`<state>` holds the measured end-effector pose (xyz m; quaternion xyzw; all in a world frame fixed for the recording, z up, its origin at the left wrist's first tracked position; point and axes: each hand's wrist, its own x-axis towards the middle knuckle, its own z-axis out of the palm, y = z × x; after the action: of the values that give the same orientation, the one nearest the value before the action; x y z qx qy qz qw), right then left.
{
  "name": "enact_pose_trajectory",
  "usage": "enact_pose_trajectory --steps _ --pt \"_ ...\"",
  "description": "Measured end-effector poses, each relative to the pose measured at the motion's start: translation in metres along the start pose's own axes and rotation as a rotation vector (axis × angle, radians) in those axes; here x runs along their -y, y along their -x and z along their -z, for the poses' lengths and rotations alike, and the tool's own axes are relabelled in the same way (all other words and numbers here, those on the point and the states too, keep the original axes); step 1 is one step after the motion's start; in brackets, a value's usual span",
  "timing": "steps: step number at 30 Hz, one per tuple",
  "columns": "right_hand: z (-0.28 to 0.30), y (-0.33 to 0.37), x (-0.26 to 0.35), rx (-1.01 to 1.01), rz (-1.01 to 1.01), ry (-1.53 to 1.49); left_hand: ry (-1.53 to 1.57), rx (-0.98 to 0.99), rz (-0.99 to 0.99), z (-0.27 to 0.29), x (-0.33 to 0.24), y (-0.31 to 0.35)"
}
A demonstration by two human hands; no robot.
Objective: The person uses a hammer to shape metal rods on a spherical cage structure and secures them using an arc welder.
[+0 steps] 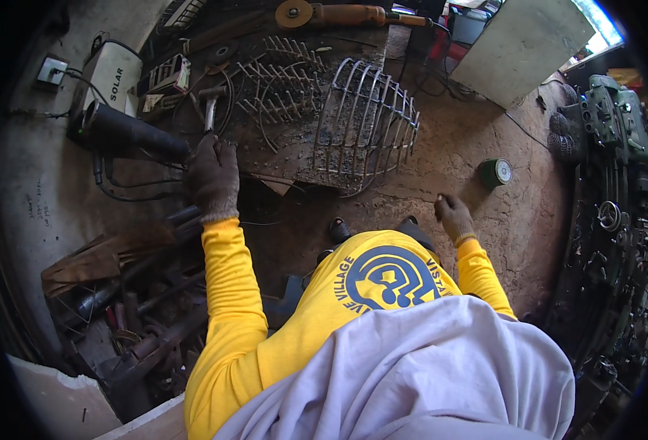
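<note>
My left hand [213, 176], in a dark knit-cuffed glove, is closed around the handle of a hammer [210, 110] at the left edge of a dark worktable. The hammer's head points away from me. To its right on the table stands a curved cage of welded metal rods [364, 121]. My right hand [454, 218], also gloved, hangs over the floor at right with its fingers curled together. Whatever it holds, if anything, is too small to make out. A short green can [495, 172] is nearest to it, a little beyond.
Bent rod pieces with upright prongs [284, 84] lie behind the cage. An angle grinder [331, 15] rests at the far edge. At left are a black cylinder [133, 133], cables and a pale box [108, 77]. Metal scrap [141, 315] lies lower left; a green machine [610, 147] stands right.
</note>
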<state>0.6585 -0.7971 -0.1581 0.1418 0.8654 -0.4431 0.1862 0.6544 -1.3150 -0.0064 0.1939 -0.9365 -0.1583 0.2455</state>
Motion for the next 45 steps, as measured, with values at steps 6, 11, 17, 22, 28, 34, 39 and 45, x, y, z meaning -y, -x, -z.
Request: enact_pose_trajectory --steps 6,11,17,22,28,34,39,45 --pt "0.030 -0.083 0.159 -0.132 0.396 -0.218 0.205 -0.059 -0.123 -0.004 -0.030 0.042" --pt "0.021 -0.170 0.294 -0.147 0.859 0.263 0.166 -0.035 -0.041 0.004 -0.048 0.080" --pt "-0.031 -0.237 0.355 -0.138 0.844 0.844 0.052 -0.032 0.065 0.023 -0.083 0.130" --pt "-0.031 -0.249 0.359 -0.030 0.798 0.961 0.081 -0.032 0.132 0.023 -0.108 0.156" --pt "0.018 -0.247 0.340 0.294 0.900 0.933 0.203 -0.094 0.133 0.022 -0.140 0.146" --pt "0.085 -0.135 0.266 0.668 0.547 -0.012 0.496 0.027 -0.054 0.016 -0.222 0.112" --pt "0.077 -0.059 0.255 0.662 0.852 -0.201 0.675 0.234 0.089 -0.005 -0.308 0.060" --pt "0.084 -0.058 0.264 0.597 1.102 -0.095 0.889 0.205 0.399 -0.023 -0.301 0.049"
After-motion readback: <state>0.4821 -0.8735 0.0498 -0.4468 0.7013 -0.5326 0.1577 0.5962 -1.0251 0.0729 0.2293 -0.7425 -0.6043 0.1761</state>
